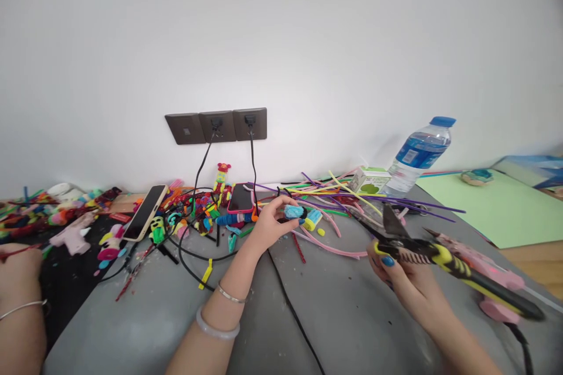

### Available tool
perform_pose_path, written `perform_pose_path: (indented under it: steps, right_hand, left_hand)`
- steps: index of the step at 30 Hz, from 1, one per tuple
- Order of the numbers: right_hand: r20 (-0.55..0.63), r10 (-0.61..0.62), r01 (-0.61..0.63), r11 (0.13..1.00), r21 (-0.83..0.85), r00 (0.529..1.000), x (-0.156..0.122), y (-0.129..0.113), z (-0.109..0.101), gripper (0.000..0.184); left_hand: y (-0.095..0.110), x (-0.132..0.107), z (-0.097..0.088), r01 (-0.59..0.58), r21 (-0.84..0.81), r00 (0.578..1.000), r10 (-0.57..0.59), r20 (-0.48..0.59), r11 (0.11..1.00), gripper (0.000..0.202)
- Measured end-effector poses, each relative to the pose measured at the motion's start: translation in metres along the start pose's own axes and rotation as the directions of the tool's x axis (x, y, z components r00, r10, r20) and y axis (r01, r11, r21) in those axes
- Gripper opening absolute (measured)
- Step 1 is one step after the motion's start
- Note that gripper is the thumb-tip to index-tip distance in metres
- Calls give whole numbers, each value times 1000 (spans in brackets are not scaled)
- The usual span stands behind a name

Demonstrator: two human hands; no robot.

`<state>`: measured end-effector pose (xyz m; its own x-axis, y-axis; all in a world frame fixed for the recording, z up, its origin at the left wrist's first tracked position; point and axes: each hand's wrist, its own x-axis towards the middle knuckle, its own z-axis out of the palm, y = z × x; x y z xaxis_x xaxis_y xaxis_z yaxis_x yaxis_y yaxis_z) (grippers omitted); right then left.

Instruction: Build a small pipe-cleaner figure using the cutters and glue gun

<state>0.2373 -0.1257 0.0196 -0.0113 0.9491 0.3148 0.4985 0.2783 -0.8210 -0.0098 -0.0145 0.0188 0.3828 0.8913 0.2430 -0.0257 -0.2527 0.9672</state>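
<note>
My left hand (276, 221) reaches over the middle of the table, fingers closed round a small fuzzy blue and black pipe-cleaner piece (294, 212). Just right of it, a yellow and light-blue fuzzy piece (313, 220) lies on the tabletop. My right hand (407, 281) grips a pair of spring-loaded snips (440, 255) with black and yellow handles. Their blades point up and left, spread apart with nothing seen between them. A pink glue gun (488, 275) is behind the snips, partly hidden by them.
Loose pipe cleaners (329, 193), a small box (370, 180) and a tilted water bottle (420, 155) are along the wall. Black cables (285, 299) cross the grey table. Phones (146, 212) and colourful figures lie left. Another person's hand (20, 275) is at far left; green paper (488, 211) lies right.
</note>
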Motion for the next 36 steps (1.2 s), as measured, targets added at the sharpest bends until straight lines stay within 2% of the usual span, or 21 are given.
perform_pose_path:
  steps: [6, 10, 15, 18, 24, 29, 36]
  right_hand:
    - [33, 0, 9, 965, -263, 999, 15, 11, 14, 52]
    - [93, -15, 44, 947, -319, 996, 14, 17, 23, 53]
    - [81, 57, -22, 924, -382, 995, 6, 24, 27, 54]
    - [86, 81, -41, 919, -391, 993, 6, 26, 27, 56]
    - [126, 13, 29, 945, -324, 992, 10, 21, 23, 54]
    - [134, 68, -20, 942, -336, 989, 8, 23, 25, 56]
    - [121, 11, 31, 942, -334, 993, 11, 21, 24, 56]
  left_hand:
    - [2, 0, 0, 0, -25, 1000, 1, 10, 1000, 26]
    - [1, -1, 1, -1, -23, 1000, 2, 21, 1000, 26]
    - [1, -2, 3, -8, -6, 999, 8, 36, 1000, 24]
    - [1, -2, 4, -12, 5, 999, 12, 48, 1000, 25]
    - [-1, -2, 3, -17, -7, 996, 18, 83, 1000, 25]
    - [-1, -1, 3, -21, -26, 997, 23, 77, 999, 25]
    - [0, -1, 3, -30, -51, 995, 34, 90, 998, 25]
